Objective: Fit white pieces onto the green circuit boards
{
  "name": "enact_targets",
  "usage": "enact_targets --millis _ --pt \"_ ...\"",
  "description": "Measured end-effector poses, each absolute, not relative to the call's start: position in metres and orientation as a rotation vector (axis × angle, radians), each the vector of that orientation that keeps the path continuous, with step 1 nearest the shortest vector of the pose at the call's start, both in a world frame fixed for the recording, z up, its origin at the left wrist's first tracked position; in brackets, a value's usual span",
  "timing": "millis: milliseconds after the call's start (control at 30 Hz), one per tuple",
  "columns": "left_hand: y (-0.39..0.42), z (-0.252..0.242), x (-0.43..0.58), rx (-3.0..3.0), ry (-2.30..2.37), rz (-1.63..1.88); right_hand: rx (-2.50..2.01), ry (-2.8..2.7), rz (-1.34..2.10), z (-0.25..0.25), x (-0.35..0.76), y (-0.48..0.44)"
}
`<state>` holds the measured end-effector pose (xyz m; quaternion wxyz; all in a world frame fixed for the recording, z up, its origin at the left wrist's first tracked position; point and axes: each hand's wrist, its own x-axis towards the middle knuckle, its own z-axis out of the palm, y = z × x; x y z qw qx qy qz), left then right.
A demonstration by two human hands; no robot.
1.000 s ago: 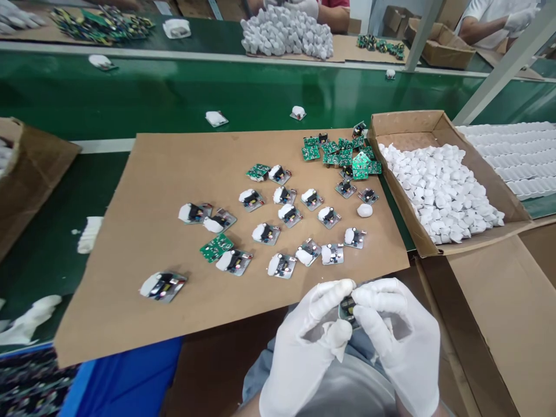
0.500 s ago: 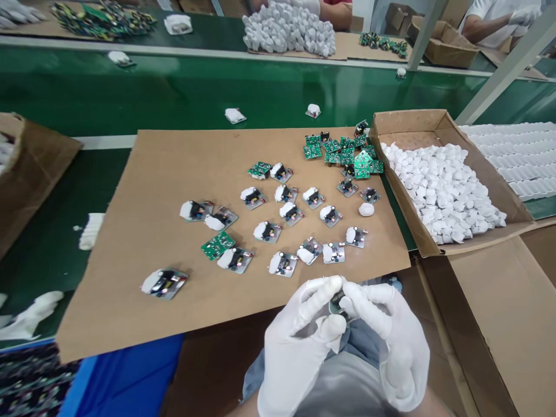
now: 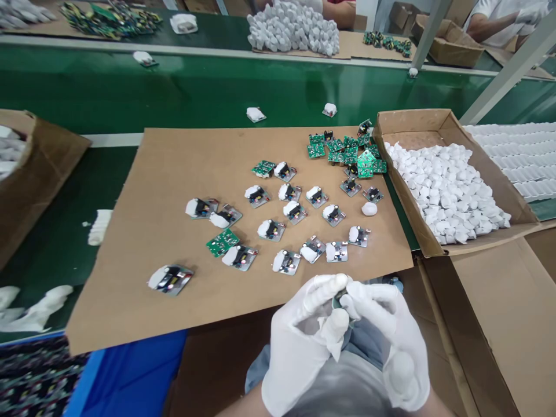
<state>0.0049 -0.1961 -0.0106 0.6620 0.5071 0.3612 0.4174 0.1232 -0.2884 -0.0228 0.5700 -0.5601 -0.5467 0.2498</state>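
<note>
My left hand (image 3: 302,341) and my right hand (image 3: 391,333), both in white gloves, meet in front of my lap below the cardboard sheet. Their fingertips pinch a small circuit board (image 3: 337,299), mostly hidden by the fingers. A rounded white shape shows low against my right palm; I cannot tell whether it is a loose part or a gloved fingertip. Just beyond the hands, several boards with white caps, such as this capped board (image 3: 286,262), lie on the brown cardboard sheet (image 3: 186,156). One loose white cap (image 3: 369,209) rests at the sheet's right side.
Green circuit boards (image 3: 347,152) are heaped at the sheet's back right. A carton (image 3: 515,220) full of white caps stands to the right, another carton (image 3: 52,150) to the left. Behind runs a green conveyor belt (image 3: 195,92) carrying capped boards. Co-workers' arms (image 3: 495,26) appear across it.
The view has shifted slightly, so the sheet appears a little further right. Capped boards on the belt have moved right. Both hands still hold the circuit board, with slight finger movement.
</note>
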Motion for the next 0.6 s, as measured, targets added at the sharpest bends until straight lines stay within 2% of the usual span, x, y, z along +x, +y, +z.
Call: enact_targets --millis 167,333,500,600 --pt "-0.193 -0.007 0.006 1.045 0.721 0.89 -1.372 -0.925 0.526 -0.015 0.125 -0.287" --pt "-0.194 -0.009 0.006 0.98 0.722 0.803 -1.41 -1.045 0.468 -0.003 0.123 -0.271" --pt "-0.195 -0.01 0.005 1.039 0.714 0.796 -1.485 -1.091 0.225 0.001 0.116 -0.262" --pt "-0.195 -0.012 0.004 1.124 0.691 0.837 -1.535 -1.062 0.24 0.003 0.114 -0.261"
